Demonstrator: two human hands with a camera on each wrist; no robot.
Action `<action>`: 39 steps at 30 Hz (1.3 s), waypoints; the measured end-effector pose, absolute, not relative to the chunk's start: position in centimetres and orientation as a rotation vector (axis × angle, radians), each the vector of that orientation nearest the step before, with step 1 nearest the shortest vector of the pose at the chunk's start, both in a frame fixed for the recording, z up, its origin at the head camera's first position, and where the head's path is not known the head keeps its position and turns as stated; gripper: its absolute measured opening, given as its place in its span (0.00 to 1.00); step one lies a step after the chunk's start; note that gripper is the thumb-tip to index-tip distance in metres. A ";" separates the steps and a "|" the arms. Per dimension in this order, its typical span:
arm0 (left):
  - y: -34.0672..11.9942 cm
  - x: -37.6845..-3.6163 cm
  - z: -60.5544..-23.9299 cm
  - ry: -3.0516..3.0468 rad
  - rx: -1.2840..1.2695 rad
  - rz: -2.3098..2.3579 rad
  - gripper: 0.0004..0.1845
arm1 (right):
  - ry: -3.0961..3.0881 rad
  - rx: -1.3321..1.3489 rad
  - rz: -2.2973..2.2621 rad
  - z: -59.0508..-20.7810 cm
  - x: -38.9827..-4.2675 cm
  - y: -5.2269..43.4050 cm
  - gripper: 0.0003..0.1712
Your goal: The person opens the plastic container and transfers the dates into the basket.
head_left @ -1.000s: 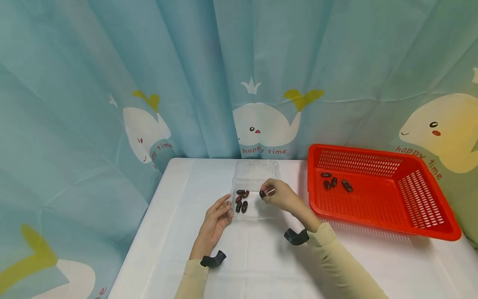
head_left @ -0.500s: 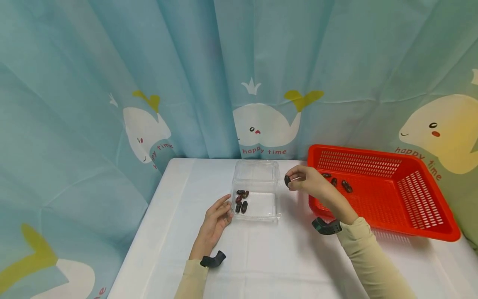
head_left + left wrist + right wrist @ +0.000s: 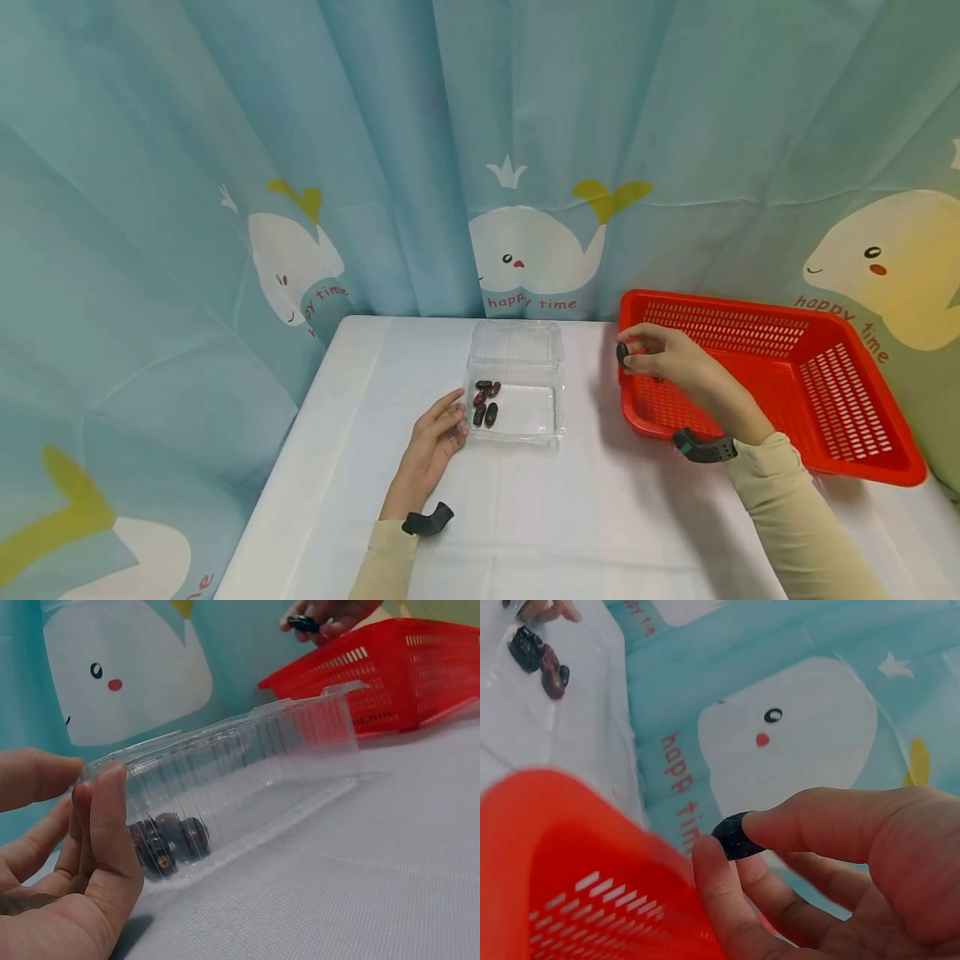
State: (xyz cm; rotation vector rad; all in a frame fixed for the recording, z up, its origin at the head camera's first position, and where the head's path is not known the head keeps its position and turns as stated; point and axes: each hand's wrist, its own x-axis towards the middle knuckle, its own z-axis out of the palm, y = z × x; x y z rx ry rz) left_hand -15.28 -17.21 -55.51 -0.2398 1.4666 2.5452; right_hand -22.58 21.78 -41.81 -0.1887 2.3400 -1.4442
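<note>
The right hand (image 3: 671, 360) pinches a single date (image 3: 737, 837) between thumb and fingertips, just above the red basket's (image 3: 780, 400) near-box edge. The clear box (image 3: 528, 410) stands open, left of the basket, holding more dates (image 3: 491, 415); the left hand's (image 3: 429, 446) loosely bent fingers touch its side farthest from the basket.

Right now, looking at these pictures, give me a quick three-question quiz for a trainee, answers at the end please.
1. What does the right hand pinch?
A. a spoon
B. a dark date-like piece
C. a folded cloth

2. Fill in the blank: in the head view, the left hand is at the ____ side of the clear box.

3. True or false: the lid of the clear box is open.

Key:
1. B
2. left
3. True
</note>
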 end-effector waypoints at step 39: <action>-17.2 -15.3 -55.4 1.489 -0.266 2.508 0.28 | 2.050 -0.024 -1.396 -45.9 -25.3 28.8 0.19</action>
